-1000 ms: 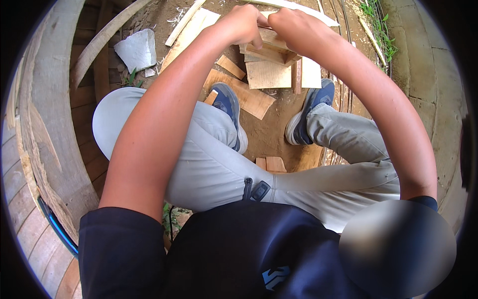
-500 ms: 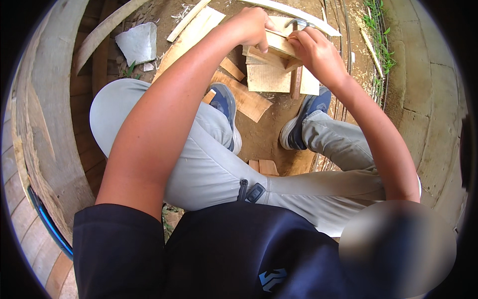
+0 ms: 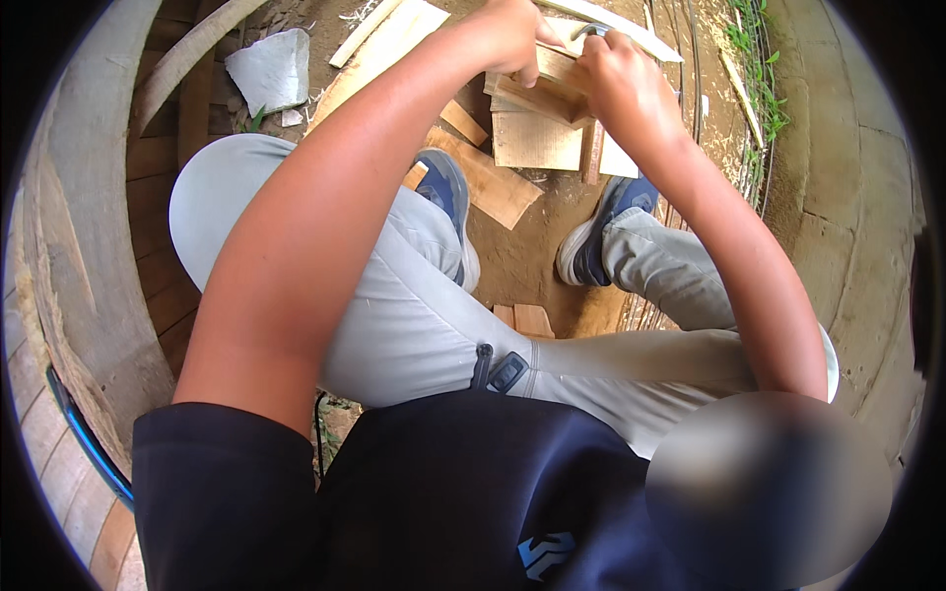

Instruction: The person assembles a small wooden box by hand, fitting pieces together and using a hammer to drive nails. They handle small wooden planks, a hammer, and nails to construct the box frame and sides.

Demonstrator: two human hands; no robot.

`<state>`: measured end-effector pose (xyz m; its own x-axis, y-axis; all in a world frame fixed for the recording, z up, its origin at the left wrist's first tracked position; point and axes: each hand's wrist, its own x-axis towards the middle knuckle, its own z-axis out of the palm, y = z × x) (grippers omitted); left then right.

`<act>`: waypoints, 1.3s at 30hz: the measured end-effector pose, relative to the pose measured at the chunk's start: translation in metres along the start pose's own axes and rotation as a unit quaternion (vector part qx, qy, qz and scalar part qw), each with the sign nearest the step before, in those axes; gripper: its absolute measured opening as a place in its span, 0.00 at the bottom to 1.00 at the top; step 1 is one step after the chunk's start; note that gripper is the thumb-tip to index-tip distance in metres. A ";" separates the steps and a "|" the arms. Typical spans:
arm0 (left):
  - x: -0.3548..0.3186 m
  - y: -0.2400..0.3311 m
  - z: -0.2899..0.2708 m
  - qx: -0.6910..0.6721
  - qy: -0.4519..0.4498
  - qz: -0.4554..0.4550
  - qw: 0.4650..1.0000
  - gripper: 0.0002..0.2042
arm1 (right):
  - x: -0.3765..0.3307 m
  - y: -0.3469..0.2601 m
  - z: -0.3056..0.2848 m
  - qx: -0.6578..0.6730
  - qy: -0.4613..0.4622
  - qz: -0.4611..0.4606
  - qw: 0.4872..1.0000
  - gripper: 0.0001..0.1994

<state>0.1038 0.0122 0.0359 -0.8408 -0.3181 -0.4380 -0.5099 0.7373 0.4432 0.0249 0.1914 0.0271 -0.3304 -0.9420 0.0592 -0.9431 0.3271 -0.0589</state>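
The wooden box, made of pale boards, sits at the far side of the scene, slightly right of the middle, between the two hands. The left hand pinches its far left part, one finger stretched along the top and another digit bent down over the near side. The right hand is at the box's right end with its fingers curled inward; I cannot tell whether they pinch anything, since the back of the hand hides the tips.

A hammer lies at the right end of the box, its brown handle pointing to the near side and its metal head showing just beyond the right hand's fingers. Under the box is a flat pale board. Left of it, on the bare earth floor, lie a small offcut and a wider brown board, with a long pale plank farther left. A grey stone slab rests at the far left.

The person's blue shoes stand apart on the near side of the boards. Two small wood blocks lie nearer still, by the grey trousers. Green plants grow along the far right.
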 end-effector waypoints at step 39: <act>0.006 0.004 0.030 -0.144 0.082 0.195 0.967 0.11 | -0.024 0.028 0.028 0.344 0.209 0.095 0.910 0.14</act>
<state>0.1017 0.0309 0.0118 -0.9849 -0.1563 -0.0740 -0.1572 0.6309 0.7598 0.0071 0.2213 -0.0042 -0.6063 -0.7153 0.3476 -0.6687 0.2219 -0.7097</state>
